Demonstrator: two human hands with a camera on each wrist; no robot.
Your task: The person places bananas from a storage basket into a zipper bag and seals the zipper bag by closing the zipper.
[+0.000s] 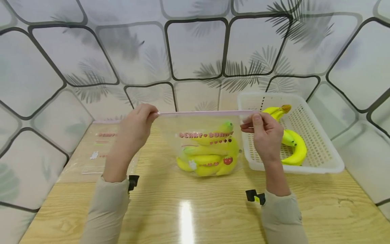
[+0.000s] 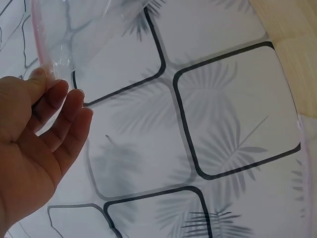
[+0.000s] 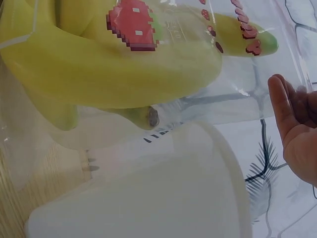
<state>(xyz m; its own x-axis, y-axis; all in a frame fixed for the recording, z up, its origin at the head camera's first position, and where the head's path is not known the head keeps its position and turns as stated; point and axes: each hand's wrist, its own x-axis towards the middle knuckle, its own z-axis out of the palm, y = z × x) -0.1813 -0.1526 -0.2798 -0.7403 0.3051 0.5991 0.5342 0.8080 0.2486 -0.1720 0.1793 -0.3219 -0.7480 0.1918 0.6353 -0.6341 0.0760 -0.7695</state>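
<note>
A clear zip bag (image 1: 170, 128) with a pink top strip (image 1: 207, 112) and "Berry Bunny" lettering hangs stretched between both hands. Several yellow bananas (image 1: 210, 159) with green tips lie in its lower part. The left hand (image 1: 134, 132) pinches the strip's left end between thumb and index finger; the left wrist view shows its other fingers loosely bent. At the strip's right end, the right hand (image 1: 268, 134) pinches with thumb and fingers. In the right wrist view the bagged bananas (image 3: 124, 74) fill the upper left, and the hand's pinch is partly cut off.
A white perforated basket (image 1: 323, 149) stands at the right, with bananas (image 1: 300, 149) in it, partly behind the right hand. Another similar bag (image 1: 91, 145) lies flat on the wooden table (image 1: 164, 210) at the left. A patterned cloth wall (image 1: 195, 47) encloses the back and sides.
</note>
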